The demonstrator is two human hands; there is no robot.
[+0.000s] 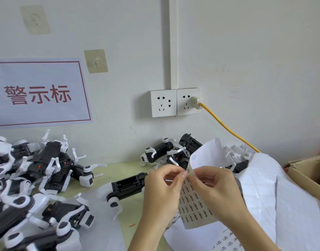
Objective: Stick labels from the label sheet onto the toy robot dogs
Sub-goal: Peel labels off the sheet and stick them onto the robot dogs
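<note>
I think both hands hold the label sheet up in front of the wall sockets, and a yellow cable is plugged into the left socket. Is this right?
Not quite. In the head view the yellow cable is plugged into the right socket, not the left socket. The rest stands: left hand and right hand hold up the label sheet.

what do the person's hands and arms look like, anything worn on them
Both the left hand and the right hand are bare: no gloves, rings, watch or bracelets show. The forearms are uncovered too, with no sleeve in view down to the bottom edge of the picture. Fingernails look short and unpainted.
</note>
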